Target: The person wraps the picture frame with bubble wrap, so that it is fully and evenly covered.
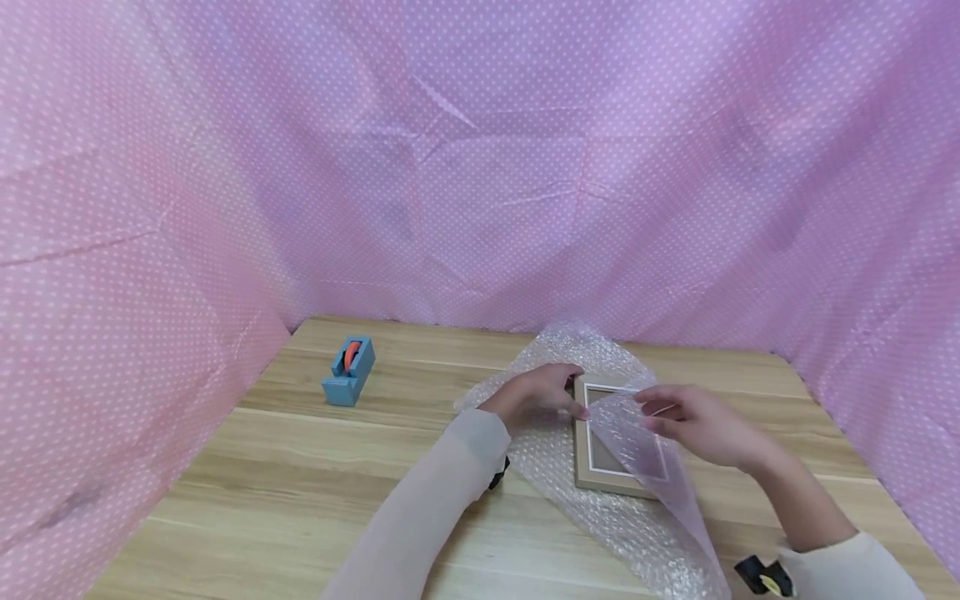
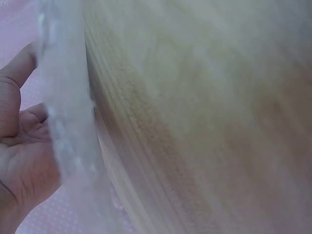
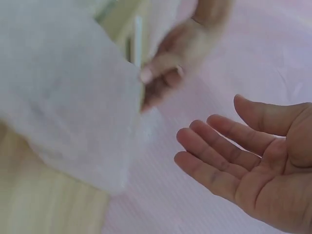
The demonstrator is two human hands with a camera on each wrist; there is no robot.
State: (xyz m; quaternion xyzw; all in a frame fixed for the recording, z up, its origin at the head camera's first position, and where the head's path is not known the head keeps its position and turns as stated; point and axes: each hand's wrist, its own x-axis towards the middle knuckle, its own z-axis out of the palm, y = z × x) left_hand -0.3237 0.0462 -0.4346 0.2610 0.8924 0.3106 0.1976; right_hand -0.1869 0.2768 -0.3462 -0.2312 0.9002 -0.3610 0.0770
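Observation:
A light-wood picture frame (image 1: 582, 458) with a white inner border lies on a sheet of bubble wrap (image 1: 540, 457). One flap of the wrap is folded over the frame's right part. At the frame's upper left edge, my left hand (image 1: 542, 390) holds it, thumb on the front and fingers at the outer side. My right hand (image 1: 705, 427) is at the frame's right side, beside the folded flap. In the right wrist view its fingers (image 3: 214, 163) are relaxed and apart from the wrap. Bubble wrap (image 2: 70, 122) covers part of my left hand (image 2: 27, 151) in the left wrist view.
A blue tape dispenser (image 1: 352, 372) with an orange-red roll core stands at the back left of the wooden table (image 1: 300, 492). Pink and purple dotted cloth (image 1: 480, 192) hangs behind the table and along both sides.

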